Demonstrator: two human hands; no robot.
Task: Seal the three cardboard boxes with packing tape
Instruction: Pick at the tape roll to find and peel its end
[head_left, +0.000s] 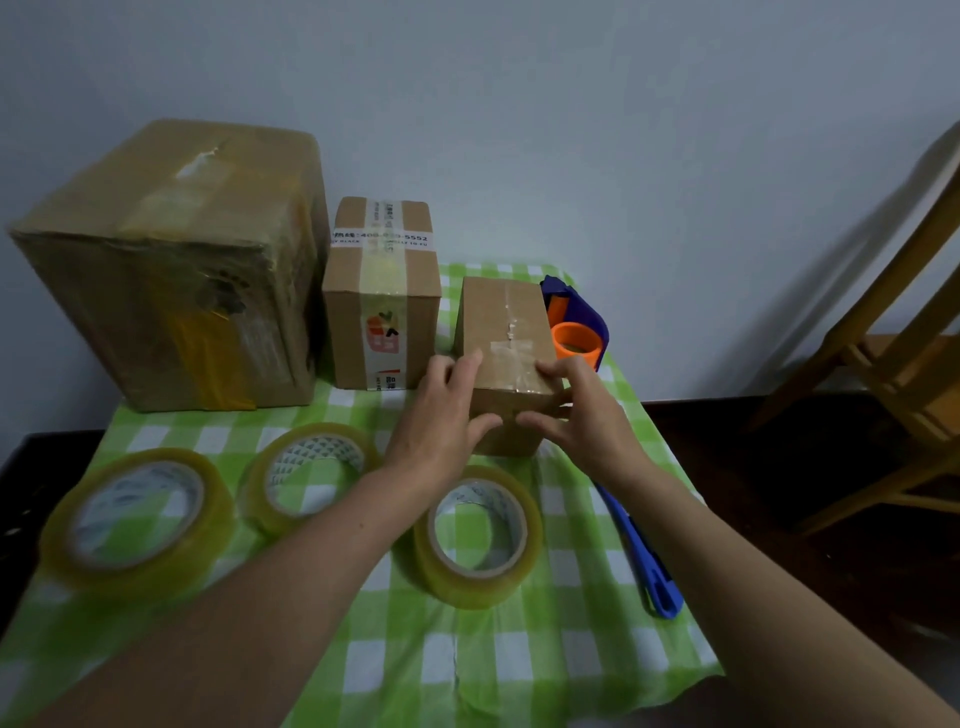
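Grip: both hands, left (441, 415) and right (576, 410), clasp the small box (506, 338) at frame centre; all three boxes show tape, so sealing appears nearly complete.

3 boxes (382, 291) stand in a row behind 3 tape rolls (306, 475) on the counter (519, 660); a dispenser (579, 332) sits behind the rightmost box.

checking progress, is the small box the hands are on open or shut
Shut. The small box has its top flaps down flat with clear tape along the seam; the left hand and right hand grip its near end.
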